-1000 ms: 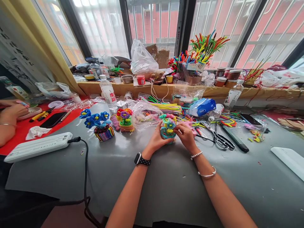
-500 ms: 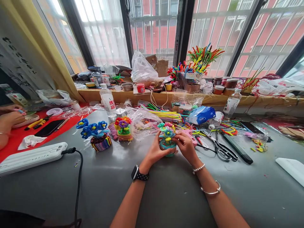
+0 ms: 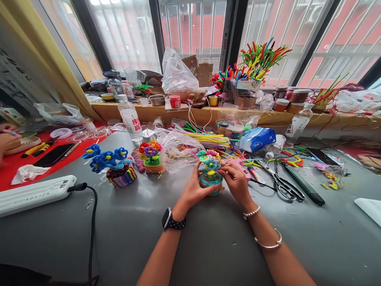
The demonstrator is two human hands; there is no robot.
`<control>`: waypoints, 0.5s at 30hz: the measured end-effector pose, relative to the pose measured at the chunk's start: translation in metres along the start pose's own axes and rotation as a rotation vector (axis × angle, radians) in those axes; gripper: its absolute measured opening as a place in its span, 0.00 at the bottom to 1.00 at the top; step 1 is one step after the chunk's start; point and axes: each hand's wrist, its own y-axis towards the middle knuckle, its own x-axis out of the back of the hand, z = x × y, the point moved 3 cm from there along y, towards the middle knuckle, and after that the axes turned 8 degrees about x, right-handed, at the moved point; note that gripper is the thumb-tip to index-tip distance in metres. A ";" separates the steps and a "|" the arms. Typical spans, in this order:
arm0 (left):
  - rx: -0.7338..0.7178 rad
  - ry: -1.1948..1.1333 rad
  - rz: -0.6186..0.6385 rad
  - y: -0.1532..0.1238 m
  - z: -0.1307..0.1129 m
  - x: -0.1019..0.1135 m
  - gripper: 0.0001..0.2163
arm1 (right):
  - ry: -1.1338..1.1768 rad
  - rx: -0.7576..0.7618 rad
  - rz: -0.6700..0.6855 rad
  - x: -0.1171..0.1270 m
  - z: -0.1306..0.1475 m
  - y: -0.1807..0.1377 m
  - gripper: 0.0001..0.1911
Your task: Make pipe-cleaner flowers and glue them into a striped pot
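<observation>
A small pipe-cleaner flower pot (image 3: pixel 210 174), teal with blue, pink and yellow flowers, stands on the grey table (image 3: pixel 190 234) between my hands. My left hand (image 3: pixel 193 190), with a black watch on its wrist, cups the pot's left side with curled fingers. From the right, my right hand (image 3: pixel 236 179) pinches at the pot's flowers; a pearl bracelet and a silver bangle circle that wrist. Two finished pots stand to the left: one with blue flowers (image 3: pixel 114 167) and one with red and purple flowers (image 3: pixel 151 155).
Scissors (image 3: pixel 282 184), a pink glue gun (image 3: pixel 241 167), loose pipe cleaners (image 3: pixel 208 139), a tissue pack (image 3: pixel 256 138) and a plastic bag (image 3: pixel 178 149) lie behind my hands. A white power strip (image 3: pixel 32 194) with a black cable sits left. Another person's hand (image 3: pixel 7 139) rests on a red cloth at far left.
Both hands stay on the small pot and keep working its flowers. The camera has shifted a little, so everything sits slightly lower and to the left.
</observation>
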 end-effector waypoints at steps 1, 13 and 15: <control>0.003 0.007 -0.005 0.000 -0.001 0.000 0.43 | 0.001 0.004 -0.001 0.000 0.000 0.000 0.06; -0.033 0.044 -0.053 0.001 -0.005 -0.001 0.45 | -0.074 -0.019 0.014 -0.002 -0.001 -0.002 0.06; -0.037 0.042 -0.049 0.001 -0.004 -0.001 0.45 | -0.086 -0.029 0.020 -0.002 -0.002 -0.002 0.06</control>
